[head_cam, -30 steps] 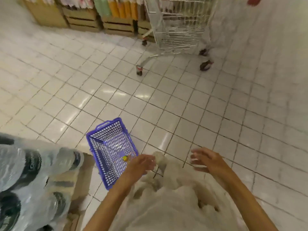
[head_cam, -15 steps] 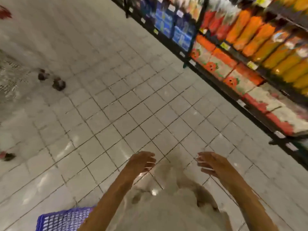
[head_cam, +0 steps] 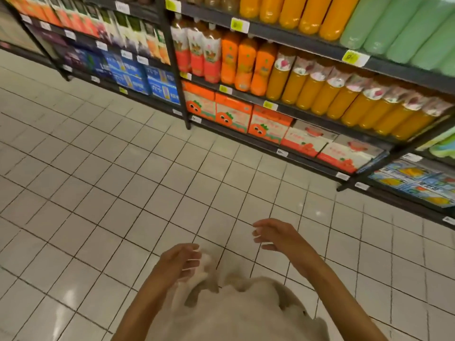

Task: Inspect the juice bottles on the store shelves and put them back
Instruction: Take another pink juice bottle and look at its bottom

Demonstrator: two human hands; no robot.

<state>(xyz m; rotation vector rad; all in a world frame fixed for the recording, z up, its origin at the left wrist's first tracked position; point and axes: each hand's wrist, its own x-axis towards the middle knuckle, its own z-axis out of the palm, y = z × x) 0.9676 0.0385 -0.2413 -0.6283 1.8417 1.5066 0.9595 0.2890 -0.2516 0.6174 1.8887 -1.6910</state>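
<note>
Dark metal store shelves (head_cam: 290,110) run across the top of the view. A row of yellow-orange juice bottles (head_cam: 322,94) with pink-white labels stands on the middle shelf, beside bright orange bottles (head_cam: 246,65). More orange bottles (head_cam: 290,11) and pale green bottles (head_cam: 403,25) fill the shelf above. My left hand (head_cam: 181,262) and my right hand (head_cam: 275,233) hover low over the floor in front of my body, fingers loosely spread, holding nothing. Both are well short of the shelves.
Orange cartons with cartoon faces (head_cam: 231,116) and red-white boxes (head_cam: 327,146) sit on the bottom shelf. Blue drink packs (head_cam: 147,80) stand further left. A black upright post (head_cam: 177,77) divides the shelving. White tiled floor (head_cam: 123,180) lies between me and the shelves.
The view swung right from the blue basket and trolley on the floor to face the juice shelves. Both hands stayed empty in front of my body.
</note>
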